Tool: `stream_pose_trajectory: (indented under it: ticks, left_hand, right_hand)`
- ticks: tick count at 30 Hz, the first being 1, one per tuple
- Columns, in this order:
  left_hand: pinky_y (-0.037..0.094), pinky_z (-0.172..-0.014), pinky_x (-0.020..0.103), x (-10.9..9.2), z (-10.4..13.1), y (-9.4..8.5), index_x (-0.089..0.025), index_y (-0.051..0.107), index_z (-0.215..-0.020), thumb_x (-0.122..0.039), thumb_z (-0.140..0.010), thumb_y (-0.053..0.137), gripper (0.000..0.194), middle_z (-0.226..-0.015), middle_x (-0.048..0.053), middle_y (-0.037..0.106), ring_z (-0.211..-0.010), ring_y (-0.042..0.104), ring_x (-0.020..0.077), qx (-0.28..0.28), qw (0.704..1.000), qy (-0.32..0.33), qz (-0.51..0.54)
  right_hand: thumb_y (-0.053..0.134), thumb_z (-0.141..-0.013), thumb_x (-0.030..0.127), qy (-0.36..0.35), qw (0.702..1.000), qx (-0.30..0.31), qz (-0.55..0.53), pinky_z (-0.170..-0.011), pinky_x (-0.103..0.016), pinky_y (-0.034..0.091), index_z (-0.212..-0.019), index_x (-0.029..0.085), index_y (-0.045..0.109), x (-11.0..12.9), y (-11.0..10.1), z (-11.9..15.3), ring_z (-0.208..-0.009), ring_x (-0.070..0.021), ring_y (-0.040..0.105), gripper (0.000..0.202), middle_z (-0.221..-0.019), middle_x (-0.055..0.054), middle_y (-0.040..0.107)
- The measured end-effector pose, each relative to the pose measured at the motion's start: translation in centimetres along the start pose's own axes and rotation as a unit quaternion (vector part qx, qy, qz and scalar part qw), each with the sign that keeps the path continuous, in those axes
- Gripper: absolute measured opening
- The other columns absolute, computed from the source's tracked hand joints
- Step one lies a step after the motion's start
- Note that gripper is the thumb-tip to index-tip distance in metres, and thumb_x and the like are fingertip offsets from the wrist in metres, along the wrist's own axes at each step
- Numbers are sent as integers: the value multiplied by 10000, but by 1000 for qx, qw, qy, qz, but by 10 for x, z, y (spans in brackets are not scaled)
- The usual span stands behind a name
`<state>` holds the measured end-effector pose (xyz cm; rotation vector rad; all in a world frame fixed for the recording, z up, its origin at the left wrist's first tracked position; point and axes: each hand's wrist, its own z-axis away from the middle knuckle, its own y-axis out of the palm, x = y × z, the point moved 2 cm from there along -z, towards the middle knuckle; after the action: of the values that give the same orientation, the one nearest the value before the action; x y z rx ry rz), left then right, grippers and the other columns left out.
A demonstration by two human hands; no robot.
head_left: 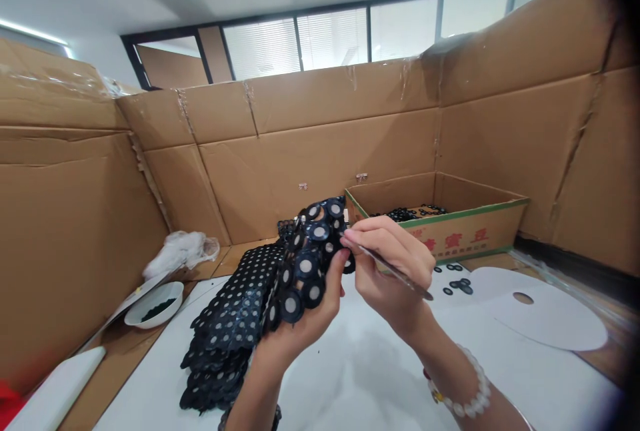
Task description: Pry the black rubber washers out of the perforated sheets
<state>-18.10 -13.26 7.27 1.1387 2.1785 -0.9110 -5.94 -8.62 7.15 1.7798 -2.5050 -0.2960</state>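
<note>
A bunch of black discs with pale centres (pixel 306 264) is raised over the white work surface. My left hand (pixel 313 317) grips it from below, its thumb pointing up along the right side. My right hand (pixel 393 264) is closed on a thin metal tool (pixel 395 269), whose upper end is at the discs beside my left thumb. The tool's exact contact point is hidden by my fingers. Under and left of my left hand, a layered pile of joined black discs (pixel 235 317) lies on the surface.
An open cardboard box (pixel 470 231) with black discs stands at the back right. Loose discs (pixel 457 286) and a white round sheet (pixel 545 307) lie before it. At left are a white bowl (pixel 153 311) and a plastic bag (pixel 183 254). Cardboard walls (pixel 320 151) surround the surface.
</note>
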Motion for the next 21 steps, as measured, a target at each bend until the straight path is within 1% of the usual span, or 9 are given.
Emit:
stream_pose_trajectory:
  ticks: [2,3,6,8,10,14,16,18,21]
  left_hand:
    - [458,-748,339,-2,2,2,-251,547,-477,-298,-892,587,419,-485,-20,471,-533,520,177,8,997,33,-62]
    - [455,-733,340,-2,2,3,-248,539,-479,-298,-914,545,438,-487,-20,482,-543,536,178,14,993,56,-99]
    - [464,-783,351,1,0,3,-248,570,-521,-283,-910,531,393,-555,-11,566,-638,593,201,36,977,129,-169]
    - [476,-807,352,4,-2,1,-252,603,-566,-268,-901,531,343,-595,-3,602,-676,613,211,43,964,177,-196]
    - [490,-788,350,4,-2,-3,-252,615,-589,-262,-909,516,336,-608,6,611,-673,620,214,40,952,219,-211]
    - [508,-779,331,-1,0,-14,-261,698,-708,-221,-913,476,305,-670,15,660,-662,637,207,35,927,299,-224]
    - [514,-764,313,-3,2,-18,-273,721,-756,-196,-908,480,295,-658,5,664,-628,635,196,36,918,319,-232]
    - [519,-739,304,-2,2,-21,-272,710,-728,-192,-893,535,253,-628,-4,655,-596,630,193,33,913,325,-246]
    - [531,-736,293,3,1,-24,-266,696,-715,-187,-859,599,191,-655,-10,677,-605,645,194,38,906,332,-261]
  right_hand:
    - [585,-742,-32,16,1000,-2,-19,-522,-236,494,-824,203,604,-1,0,0,-612,-127,592,250,-657,-1,615]
    - [578,-745,-33,28,999,-3,-30,-515,-232,482,-813,204,596,-1,0,0,-597,-120,568,247,-643,5,594]
    - [547,-747,-39,65,997,8,-47,-520,-232,452,-792,200,572,-3,1,4,-586,-112,510,244,-643,10,558]
    - [533,-745,-44,74,996,18,-49,-518,-231,417,-773,195,551,-3,3,7,-580,-107,473,241,-642,10,535]
    - [534,-740,-47,82,995,29,-51,-519,-233,383,-745,191,533,-2,4,9,-574,-105,446,238,-628,13,508]
    - [525,-743,-53,132,986,56,-86,-533,-229,351,-710,188,511,-1,8,12,-578,-101,431,244,-622,15,483]
    - [523,-751,-48,148,982,66,-102,-534,-223,346,-705,188,503,0,9,12,-579,-99,434,241,-621,16,481]
    - [523,-764,-36,153,979,75,-107,-532,-218,348,-702,188,493,2,10,12,-582,-100,442,234,-622,16,485]
    - [503,-795,-17,164,976,88,-114,-529,-206,360,-698,191,470,3,11,12,-589,-102,454,232,-632,13,492]
